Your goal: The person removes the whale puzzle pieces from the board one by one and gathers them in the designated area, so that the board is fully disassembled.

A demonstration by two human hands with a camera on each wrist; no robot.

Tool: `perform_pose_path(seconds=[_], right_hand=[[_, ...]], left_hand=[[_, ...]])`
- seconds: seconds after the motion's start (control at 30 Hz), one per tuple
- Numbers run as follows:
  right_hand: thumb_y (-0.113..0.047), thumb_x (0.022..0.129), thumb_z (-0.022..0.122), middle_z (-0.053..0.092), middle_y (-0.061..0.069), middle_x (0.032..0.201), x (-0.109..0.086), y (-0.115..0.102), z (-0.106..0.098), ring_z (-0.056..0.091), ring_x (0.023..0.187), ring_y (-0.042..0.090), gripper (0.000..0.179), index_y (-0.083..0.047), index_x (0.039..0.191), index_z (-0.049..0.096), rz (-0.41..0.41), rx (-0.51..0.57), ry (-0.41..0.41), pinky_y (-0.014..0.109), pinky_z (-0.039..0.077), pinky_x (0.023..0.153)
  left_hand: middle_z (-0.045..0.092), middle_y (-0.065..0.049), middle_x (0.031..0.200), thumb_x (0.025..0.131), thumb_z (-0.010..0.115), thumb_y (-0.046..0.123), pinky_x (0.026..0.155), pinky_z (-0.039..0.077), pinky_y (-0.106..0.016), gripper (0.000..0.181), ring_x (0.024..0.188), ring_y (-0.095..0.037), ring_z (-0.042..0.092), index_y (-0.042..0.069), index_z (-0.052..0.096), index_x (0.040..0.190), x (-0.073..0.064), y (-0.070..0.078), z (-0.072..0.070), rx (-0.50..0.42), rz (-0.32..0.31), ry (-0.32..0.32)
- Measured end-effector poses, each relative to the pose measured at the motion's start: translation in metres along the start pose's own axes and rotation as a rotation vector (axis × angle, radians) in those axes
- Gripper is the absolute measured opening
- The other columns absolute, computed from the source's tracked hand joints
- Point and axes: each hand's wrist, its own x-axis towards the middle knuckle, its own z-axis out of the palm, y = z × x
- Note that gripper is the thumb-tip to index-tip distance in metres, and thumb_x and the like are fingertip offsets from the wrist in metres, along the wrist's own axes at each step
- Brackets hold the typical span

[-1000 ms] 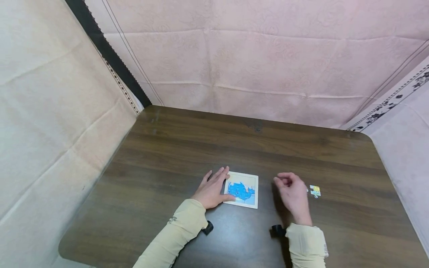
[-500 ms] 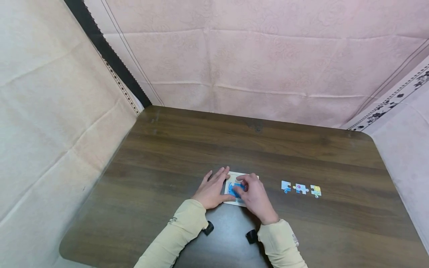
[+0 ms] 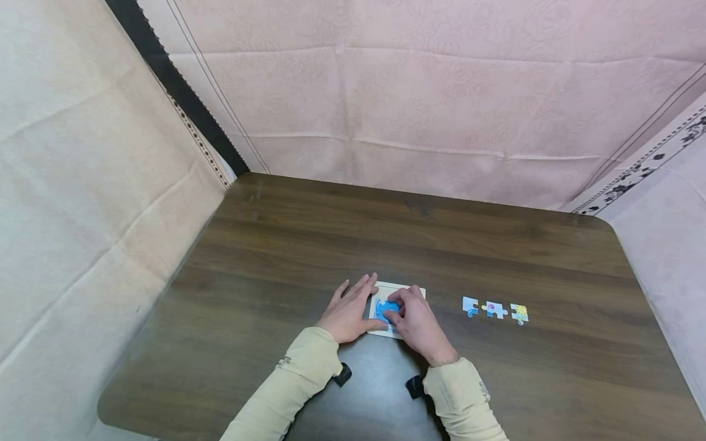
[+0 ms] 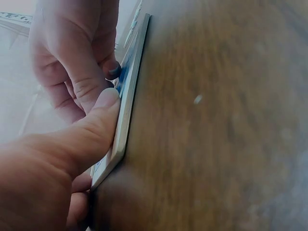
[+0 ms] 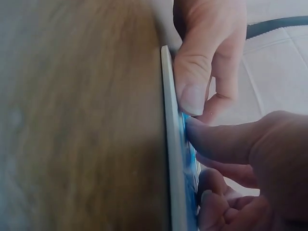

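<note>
A small square puzzle board (image 3: 404,285) with a pale frame and a blue animal picture lies on the table. My left hand (image 3: 344,315) steadies it, fingers stretched along the left side and thumb pressing on the near part of the frame. From the right, my right hand (image 3: 420,327) reaches over the board, its thumb and bent fingers pinching at a blue puzzle piece (image 3: 388,308) in the picture. In the right wrist view, the right thumb (image 5: 219,139) touches the blue surface close to the left thumb (image 5: 192,98). The right hand covers much of the picture's right side.
To the right of the board, three loose puzzle pieces lie in a row: a pale blue one (image 3: 470,305), one with a pink mark (image 3: 495,310) and a yellow-and-blue one (image 3: 520,313). Cloth screens (image 3: 358,110) surround the dark wooden table (image 3: 309,245).
My right hand has moved left from the loose pieces onto the board, uncovering the two left pieces of the row. My left hand has stayed in place.
</note>
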Motion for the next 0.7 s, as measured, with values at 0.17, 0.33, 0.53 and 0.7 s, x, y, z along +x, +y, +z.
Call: perform_pose_path(seconds=[0.17, 0.33, 0.53, 0.7], right_hand=[[-0.014, 0.086, 0.075, 0.049, 0.005, 0.097, 0.001, -0.001, -0.001, 0.049, 0.077, 0.016, 0.028, -0.005, 0.109, 0.064, -0.024, -0.019, -0.023, 0.028, 0.051, 0.071], [-0.014, 0.087, 0.075, 0.049, 0.006, 0.096, 0.002, -0.004, -0.002, 0.05, 0.076, 0.016, 0.025, -0.006, 0.107, 0.063, -0.057, -0.079, -0.042, 0.03, 0.052, 0.074], [-0.012, 0.088, 0.073, 0.047, 0.006, 0.093, 0.006, -0.009, -0.004, 0.05, 0.072, 0.017, 0.025, -0.007, 0.107, 0.058, -0.096, -0.178, -0.089, 0.031, 0.052, 0.073], [-0.011, 0.088, 0.073, 0.046, 0.007, 0.091, 0.007, -0.011, -0.006, 0.048, 0.07, 0.017, 0.026, -0.006, 0.107, 0.056, -0.081, -0.194, -0.112, 0.03, 0.05, 0.069]], left_hand=[[0.043, 0.004, 0.15, 0.084, 0.065, 0.059, 0.119, 0.004, -0.049, 0.101, 0.148, -0.015, 0.011, 0.011, 0.013, 0.157, 0.0, -0.003, 0.001, -0.006, 0.006, 0.009], [0.043, 0.004, 0.15, 0.084, 0.065, 0.059, 0.118, 0.005, -0.049, 0.101, 0.148, -0.015, 0.012, 0.011, 0.014, 0.157, 0.001, -0.004, 0.002, 0.001, 0.015, 0.016], [0.042, 0.005, 0.151, 0.085, 0.065, 0.058, 0.119, 0.003, -0.048, 0.1, 0.148, -0.014, 0.011, 0.011, 0.014, 0.157, 0.0, -0.003, 0.0, -0.009, 0.009, 0.01], [0.041, 0.005, 0.151, 0.085, 0.065, 0.057, 0.119, 0.003, -0.048, 0.099, 0.148, -0.014, 0.011, 0.012, 0.014, 0.157, 0.0, -0.001, 0.0, -0.007, 0.006, -0.001]])
